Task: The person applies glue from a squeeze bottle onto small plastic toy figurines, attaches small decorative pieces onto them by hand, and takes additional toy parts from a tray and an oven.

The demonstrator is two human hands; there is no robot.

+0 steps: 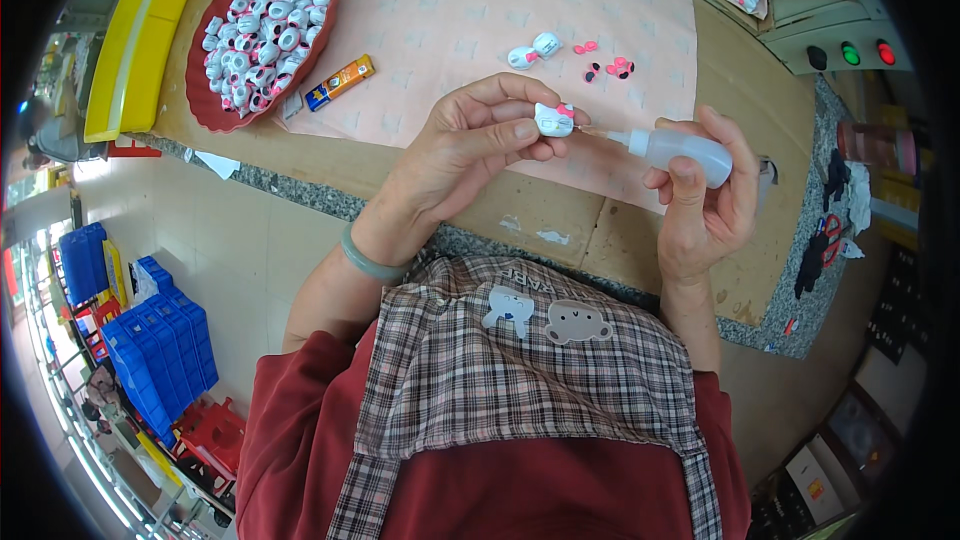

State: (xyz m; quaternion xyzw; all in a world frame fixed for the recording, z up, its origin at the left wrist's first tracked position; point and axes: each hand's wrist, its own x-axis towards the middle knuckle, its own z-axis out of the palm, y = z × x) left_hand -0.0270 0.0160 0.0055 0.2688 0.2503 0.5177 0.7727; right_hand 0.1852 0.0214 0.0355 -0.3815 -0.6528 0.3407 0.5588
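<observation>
Between the thumb and fingers of my left hand is a small white cat-head piece with a pink bow at its upper corner. My right hand is wrapped round a translucent squeeze bottle, tilted sideways. Its thin needle tip points left and reaches the edge of the cat-head piece; whether it touches, I cannot tell. Beyond my hands, two loose white pieces lie on the pink paper sheet. Near them are small pink bows and several pink-and-black parts.
At the far left a red scalloped bowl holds many white pieces, beside a yellow panel. An orange-and-blue packet lies near the bowl. Red-handled scissors rest at the right edge. Blue crates stand on the floor at left.
</observation>
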